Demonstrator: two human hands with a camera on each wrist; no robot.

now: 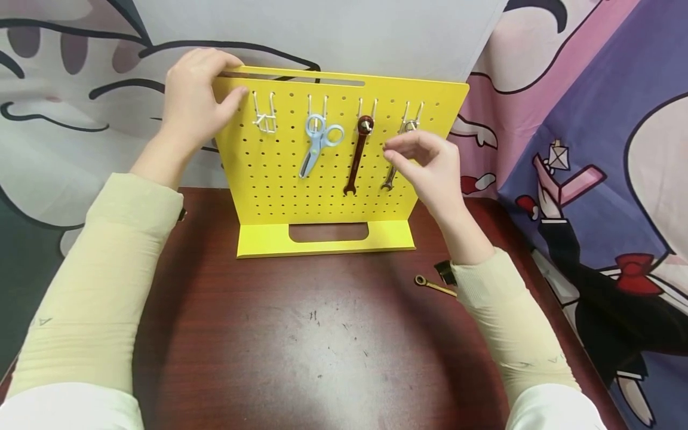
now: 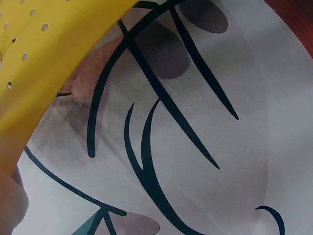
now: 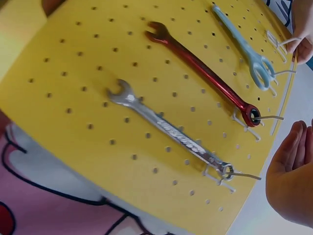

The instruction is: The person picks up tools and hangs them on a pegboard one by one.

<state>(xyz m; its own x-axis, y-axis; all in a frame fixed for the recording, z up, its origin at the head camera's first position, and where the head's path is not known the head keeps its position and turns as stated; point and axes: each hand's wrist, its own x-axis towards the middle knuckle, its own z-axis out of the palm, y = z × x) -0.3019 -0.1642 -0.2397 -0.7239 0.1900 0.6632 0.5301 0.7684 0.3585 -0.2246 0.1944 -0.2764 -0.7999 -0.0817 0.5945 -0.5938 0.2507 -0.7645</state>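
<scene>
A: Hanging from the rightmost hook, the silver wrench point(image 1: 395, 156) lay with its long axis running down the yellow pegboard point(image 1: 279, 197), ring end up on the hook and open jaw end low. Which hand stood nearer?

B: The right hand point(image 1: 430, 164). It hovered just in front of the wrench's shaft, fingers loosely curled toward the thumb and gripping nothing; the wrist view showed the wrench point(image 3: 168, 129) free on its hook and the hand's fingers point(image 3: 293, 156) apart from the ring end.

A: And the left hand point(image 1: 193, 101)?

B: It held the board's upper left corner, fingers over the top edge and thumb on the face, well apart from the wrench. The empty hook point(image 1: 264, 116), the blue scissors point(image 1: 318, 143) and the red wrench point(image 1: 357, 155) lay between the two hands.

A: Anything else near?

B: A small gold wrench point(image 1: 432, 285) and a black clip point(image 1: 445, 272) lay on the brown table point(image 1: 301, 334), just beside the right sleeve point(image 1: 510, 322).
</scene>
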